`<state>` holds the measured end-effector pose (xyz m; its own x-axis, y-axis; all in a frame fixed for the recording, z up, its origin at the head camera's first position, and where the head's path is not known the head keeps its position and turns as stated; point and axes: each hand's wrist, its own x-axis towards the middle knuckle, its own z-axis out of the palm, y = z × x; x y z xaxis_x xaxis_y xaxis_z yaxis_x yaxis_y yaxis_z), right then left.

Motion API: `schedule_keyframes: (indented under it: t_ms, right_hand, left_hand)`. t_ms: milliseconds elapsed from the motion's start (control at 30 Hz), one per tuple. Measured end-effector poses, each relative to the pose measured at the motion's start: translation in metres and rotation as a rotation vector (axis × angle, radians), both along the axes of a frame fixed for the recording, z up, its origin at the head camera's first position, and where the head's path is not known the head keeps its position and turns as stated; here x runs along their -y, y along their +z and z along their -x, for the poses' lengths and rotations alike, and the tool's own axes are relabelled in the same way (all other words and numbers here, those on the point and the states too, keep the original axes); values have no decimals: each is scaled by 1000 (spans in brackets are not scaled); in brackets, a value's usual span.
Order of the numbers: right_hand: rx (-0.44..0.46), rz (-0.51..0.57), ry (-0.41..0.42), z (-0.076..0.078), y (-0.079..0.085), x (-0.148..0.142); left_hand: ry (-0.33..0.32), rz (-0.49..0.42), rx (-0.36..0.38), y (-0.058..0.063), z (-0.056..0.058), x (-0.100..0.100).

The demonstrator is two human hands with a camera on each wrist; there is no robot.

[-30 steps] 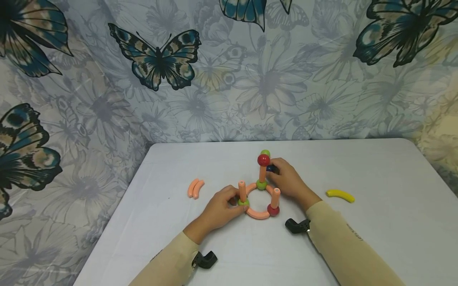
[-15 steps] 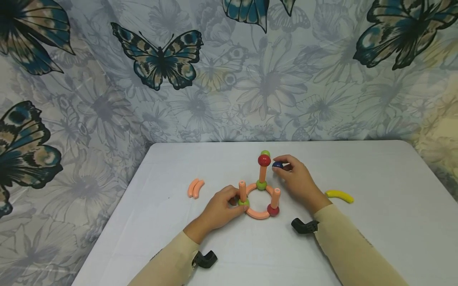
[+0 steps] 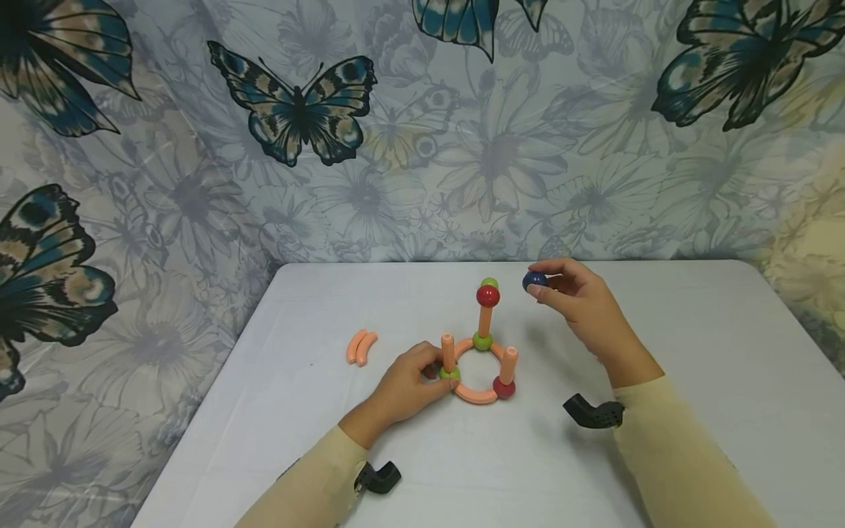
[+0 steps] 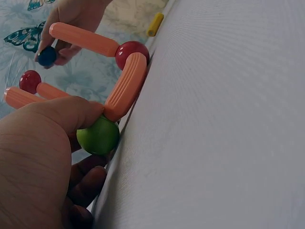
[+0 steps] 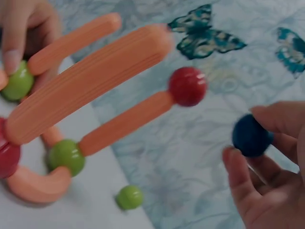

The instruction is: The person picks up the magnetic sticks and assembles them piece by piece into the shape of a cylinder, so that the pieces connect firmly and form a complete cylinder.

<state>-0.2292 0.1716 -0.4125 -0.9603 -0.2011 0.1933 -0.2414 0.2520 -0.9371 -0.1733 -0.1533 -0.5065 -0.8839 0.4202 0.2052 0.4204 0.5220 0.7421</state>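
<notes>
My left hand (image 3: 407, 383) pinches the green ball (image 4: 98, 135) at the left corner of a ring of curved orange sticks. Upright orange sticks rise from the ring's balls: one on that green ball, one on a red ball (image 3: 505, 387), and one on the rear green ball (image 3: 483, 341). A shiny red ball (image 3: 488, 295) caps the rear stick. Up and to the right of the structure, my right hand (image 3: 581, 304) holds a dark blue ball (image 5: 251, 135) between thumb and fingers, raised above the table and apart from the ring.
Two curved orange sticks (image 3: 361, 347) lie left of the structure on the white table (image 3: 277, 440). A loose green ball (image 5: 130, 197) sits behind the red-capped stick. In the left wrist view a yellow stick (image 4: 155, 25) lies farther right. A butterfly-patterned backdrop (image 3: 495, 147) stands behind.
My right hand has moved up and right with the blue ball, away from the rear stick. It now hides the yellow stick in the head view. The left hand stays in place.
</notes>
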Motion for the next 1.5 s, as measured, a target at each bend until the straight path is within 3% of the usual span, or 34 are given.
schedule_keyframes:
  t_ms: [300, 667, 1033, 1500]
  right_hand:
    - [-111, 97, 221, -19, 26, -2]
    - [-230, 121, 354, -38, 26, 37]
    - [-276, -66, 327, -43, 12, 68]
    - [-255, -178, 295, -44, 10, 84]
  left_hand:
    - [6, 1, 6, -1, -1, 1]
    - [-12, -9, 24, 0, 1, 1]
    - [-52, -40, -8, 0, 5, 10]
    - [-112, -122, -97, -1, 5, 9]
